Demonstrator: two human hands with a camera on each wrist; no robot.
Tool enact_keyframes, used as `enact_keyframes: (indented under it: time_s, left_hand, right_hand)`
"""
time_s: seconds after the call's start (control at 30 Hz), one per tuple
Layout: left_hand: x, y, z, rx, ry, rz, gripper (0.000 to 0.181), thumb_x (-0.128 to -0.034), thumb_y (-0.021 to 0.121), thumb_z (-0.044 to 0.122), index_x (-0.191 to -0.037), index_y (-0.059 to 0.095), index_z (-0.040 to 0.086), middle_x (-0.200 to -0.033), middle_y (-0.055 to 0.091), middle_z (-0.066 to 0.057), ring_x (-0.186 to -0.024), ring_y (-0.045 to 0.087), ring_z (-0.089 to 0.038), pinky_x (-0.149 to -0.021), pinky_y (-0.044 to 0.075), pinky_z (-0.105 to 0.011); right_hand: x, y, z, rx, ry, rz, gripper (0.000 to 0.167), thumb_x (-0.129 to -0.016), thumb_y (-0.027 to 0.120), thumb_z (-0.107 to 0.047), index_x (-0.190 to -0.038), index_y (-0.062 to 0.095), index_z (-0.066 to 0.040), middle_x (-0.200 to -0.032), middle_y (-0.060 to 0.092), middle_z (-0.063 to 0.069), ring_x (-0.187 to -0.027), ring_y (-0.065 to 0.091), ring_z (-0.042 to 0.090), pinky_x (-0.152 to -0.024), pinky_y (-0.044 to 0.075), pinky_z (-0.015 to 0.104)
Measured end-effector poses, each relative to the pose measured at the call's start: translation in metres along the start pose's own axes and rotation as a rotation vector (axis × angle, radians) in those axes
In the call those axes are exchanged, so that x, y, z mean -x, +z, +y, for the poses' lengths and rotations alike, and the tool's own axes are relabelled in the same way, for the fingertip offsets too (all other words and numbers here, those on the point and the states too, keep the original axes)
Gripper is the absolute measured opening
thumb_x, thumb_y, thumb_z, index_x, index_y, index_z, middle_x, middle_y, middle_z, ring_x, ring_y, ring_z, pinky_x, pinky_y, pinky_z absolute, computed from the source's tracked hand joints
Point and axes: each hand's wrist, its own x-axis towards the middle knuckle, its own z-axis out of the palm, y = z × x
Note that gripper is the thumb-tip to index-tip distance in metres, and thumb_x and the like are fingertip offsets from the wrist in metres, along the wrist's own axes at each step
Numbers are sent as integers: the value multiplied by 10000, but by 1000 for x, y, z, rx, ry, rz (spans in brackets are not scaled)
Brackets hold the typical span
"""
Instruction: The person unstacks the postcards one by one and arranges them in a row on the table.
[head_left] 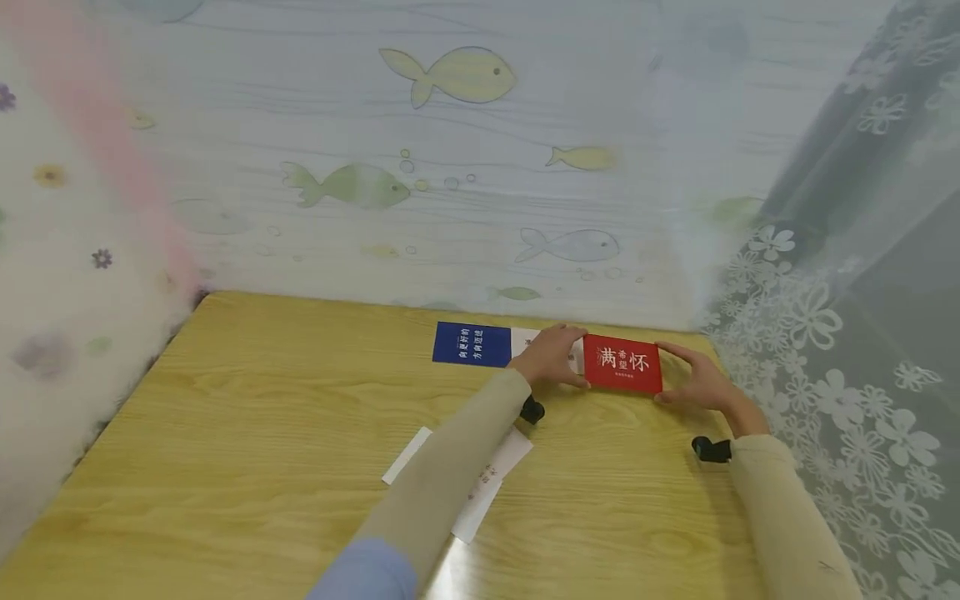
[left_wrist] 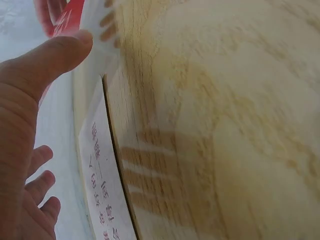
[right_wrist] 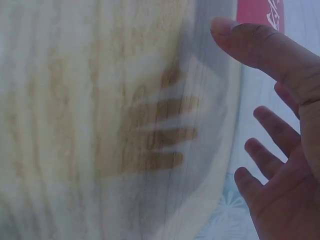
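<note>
A red card with white characters [head_left: 622, 364] is held between both hands near the table's back edge. The left hand [head_left: 551, 354] grips its left end, thumb at the lower corner and a finger at the upper one. At the card's right end, the right hand [head_left: 701, 382] grips the corners in the same way. Partly under the left hand lies a white card [left_wrist: 102, 185], beside a dark blue card [head_left: 471, 345]. In the right wrist view the thumb is by the red card [right_wrist: 260, 12], the other fingers spread.
Several white cards or papers [head_left: 513, 450] lie overlapping on the wooden table [head_left: 262, 433], partly hidden by the left forearm. Fish-patterned fabric [head_left: 465, 192] hangs behind the table, and lace with white flowers [head_left: 840, 400] borders its right side.
</note>
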Motion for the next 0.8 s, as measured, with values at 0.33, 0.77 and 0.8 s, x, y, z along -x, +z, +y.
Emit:
enact_keyframes:
  time_s: [0.33, 0.77, 0.8]
  left_hand:
    - [-28, 20, -3, -23, -82, -2, 1002, -824, 805, 525, -1614, 301, 169, -1638, 367, 3, -1534, 286, -289, -1272, 226, -392]
    - [-42, 34, -8, -27, -141, -25, 994, -828, 766, 594, -1600, 325, 150, -1622, 384, -75, -1533, 272, -314, -1277, 204, -446]
    - [-44, 34, -8, -28, -141, -30, 992, -830, 762, 598, -1601, 325, 152, -1626, 378, -74, -1537, 264, -315, -1277, 200, -449]
  right_hand:
    - [-22, -7, 12, -11, 116, -57, 1001, -756, 869, -68, -1584, 309, -15, -1608, 252, 333, -1403, 300, 583, -1010, 454, 683]
    - [-43, -11, 16, 33, 179, -118, 1017, -733, 848, -3, -1584, 292, -6, -1615, 215, 338, -1467, 174, 577, -1102, 328, 738]
    - [-42, -13, 16, 40, 181, -124, 1018, -734, 853, -9, -1583, 290, -1, -1613, 215, 342, -1462, 178, 581, -1098, 331, 740]
